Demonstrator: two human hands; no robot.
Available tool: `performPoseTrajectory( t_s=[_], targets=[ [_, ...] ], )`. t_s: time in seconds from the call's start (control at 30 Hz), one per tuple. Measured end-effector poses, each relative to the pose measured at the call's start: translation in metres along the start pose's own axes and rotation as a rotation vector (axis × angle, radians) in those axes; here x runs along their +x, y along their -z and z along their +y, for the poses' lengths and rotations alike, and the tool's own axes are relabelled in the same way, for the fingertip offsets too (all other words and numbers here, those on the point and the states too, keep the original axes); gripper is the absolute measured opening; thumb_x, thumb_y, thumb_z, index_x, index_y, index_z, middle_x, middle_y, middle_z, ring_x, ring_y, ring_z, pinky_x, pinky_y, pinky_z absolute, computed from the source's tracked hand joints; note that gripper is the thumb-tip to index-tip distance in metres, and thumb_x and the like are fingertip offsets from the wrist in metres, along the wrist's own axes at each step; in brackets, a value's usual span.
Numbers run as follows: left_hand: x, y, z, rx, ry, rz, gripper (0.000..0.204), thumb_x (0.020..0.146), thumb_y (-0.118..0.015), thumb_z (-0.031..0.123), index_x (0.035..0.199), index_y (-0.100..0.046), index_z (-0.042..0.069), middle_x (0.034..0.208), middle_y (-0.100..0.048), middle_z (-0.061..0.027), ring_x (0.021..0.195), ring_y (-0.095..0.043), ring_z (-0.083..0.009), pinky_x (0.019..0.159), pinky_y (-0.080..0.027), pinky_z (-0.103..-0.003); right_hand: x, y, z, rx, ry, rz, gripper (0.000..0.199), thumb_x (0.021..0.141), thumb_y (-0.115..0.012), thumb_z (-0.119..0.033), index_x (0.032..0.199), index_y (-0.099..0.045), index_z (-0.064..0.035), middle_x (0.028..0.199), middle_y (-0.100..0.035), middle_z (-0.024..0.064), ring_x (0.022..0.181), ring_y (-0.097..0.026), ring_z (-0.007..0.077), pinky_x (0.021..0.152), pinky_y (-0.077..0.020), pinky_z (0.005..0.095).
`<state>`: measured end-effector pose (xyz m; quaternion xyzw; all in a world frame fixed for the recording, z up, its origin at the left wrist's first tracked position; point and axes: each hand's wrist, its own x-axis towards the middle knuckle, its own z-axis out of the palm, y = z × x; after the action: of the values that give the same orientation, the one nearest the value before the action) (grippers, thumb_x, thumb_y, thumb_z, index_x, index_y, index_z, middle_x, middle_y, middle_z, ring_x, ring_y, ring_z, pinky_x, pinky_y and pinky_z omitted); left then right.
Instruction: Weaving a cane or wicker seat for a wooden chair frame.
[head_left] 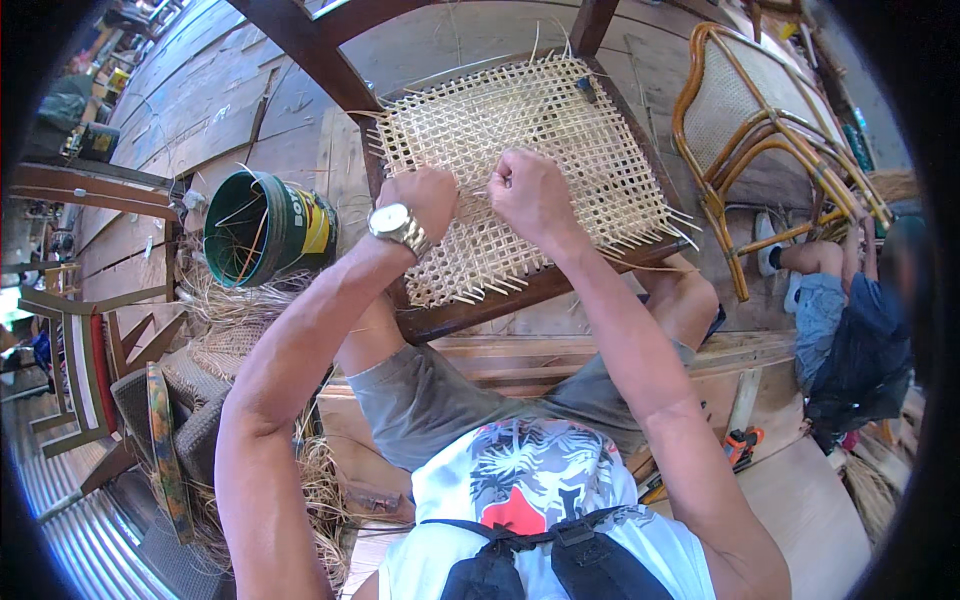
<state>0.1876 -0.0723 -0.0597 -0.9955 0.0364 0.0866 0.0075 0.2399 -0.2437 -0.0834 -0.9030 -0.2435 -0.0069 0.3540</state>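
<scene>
In front of me a woven cane seat (570,120) lies in a dark wooden chair frame (470,318), between my knees. Loose strand ends stick out along its edges. My left hand (425,200), with a wristwatch (398,224) on the wrist, is closed over the left part of the weave. Level with it, my right hand (533,195) is curled shut above the middle of the seat. A gap separates the two hands. What either one pinches, if anything, is too thin or hidden to make out. A small dark object (586,88) rests on the weave's far right.
Left of the seat stands a green bucket (262,232) with strands inside. Cane scraps (318,480) lie heaped at lower left, near a stacked chair frame (85,370). A rattan chair (740,150) stands at right, beside a seated person (850,340). An orange-handled tool (742,446) lies nearby.
</scene>
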Motion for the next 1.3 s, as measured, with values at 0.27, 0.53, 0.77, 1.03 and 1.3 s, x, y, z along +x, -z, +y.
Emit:
performPoseTrajectory(
  t_s=[0.27, 0.53, 0.77, 1.03, 1.3],
  targets=[
    [0.026, -0.037, -0.043, -0.566, 0.044, -0.149, 0.051, 0.102, -0.046, 0.045, 0.088, -0.072, 0.003, 0.072, -0.07, -0.016, 0.064, -0.07, -0.0296, 0.066, -0.056, -0.042, 0.014, -0.023, 0.005, -0.007, -0.195, -0.296, 0.019, 0.084, -0.06, -0.018, 0.09, -0.072, -0.0042, 0.084, -0.071, 0.0181, 0.079, -0.07, 0.034, 0.08, -0.0556, 0.0443],
    [0.035, -0.039, -0.051, -0.419, 0.067, -0.248, 0.053, 0.096, -0.054, 0.055, 0.088, -0.074, 0.007, 0.077, -0.071, -0.0136, 0.066, -0.068, -0.0277, 0.067, -0.055, -0.043, 0.007, -0.022, -0.012, -0.152, -0.08, -0.233, 0.021, 0.08, -0.064, -0.021, 0.092, -0.072, -0.0051, 0.091, -0.072, 0.0172, 0.084, -0.07, 0.0331, 0.081, -0.0561, 0.043],
    [-0.015, 0.061, -0.138, -0.025, 0.221, -0.027, 0.045, 0.09, -0.064, 0.054, 0.091, -0.072, 0.01, 0.088, -0.072, -0.0141, 0.084, -0.069, -0.035, 0.074, -0.053, -0.048, 0.013, -0.019, 0.0, 0.04, 0.001, -0.257, 0.02, 0.088, -0.062, -0.019, 0.099, -0.072, -0.0057, 0.099, -0.073, 0.0141, 0.091, -0.071, 0.0254, 0.08, -0.056, 0.0404],
    [-0.004, 0.07, -0.108, -0.425, 0.08, 0.205, 0.033, 0.098, -0.061, 0.035, 0.092, -0.068, 0.004, 0.066, -0.059, -0.0106, 0.059, -0.056, -0.0181, 0.057, -0.046, -0.035, 0.041, -0.013, -0.036, 0.589, -0.04, -0.296, 0.033, 0.096, -0.062, -0.034, 0.093, -0.074, -0.0037, 0.084, -0.073, 0.0117, 0.07, -0.067, 0.0206, 0.068, -0.0537, 0.033],
    [0.0, 0.0, -0.047, -0.1, 0.07, -0.104, 0.027, 0.094, -0.059, 0.032, 0.095, -0.074, 0.009, 0.091, -0.073, -0.0173, 0.087, -0.071, -0.0369, 0.077, -0.056, -0.049, 0.018, -0.028, 0.004, 0.17, -0.151, -0.161, 0.022, 0.079, -0.067, -0.025, 0.081, -0.075, -0.0052, 0.083, -0.074, 0.0157, 0.076, -0.072, 0.0283, 0.076, -0.0575, 0.0392]
  ],
)
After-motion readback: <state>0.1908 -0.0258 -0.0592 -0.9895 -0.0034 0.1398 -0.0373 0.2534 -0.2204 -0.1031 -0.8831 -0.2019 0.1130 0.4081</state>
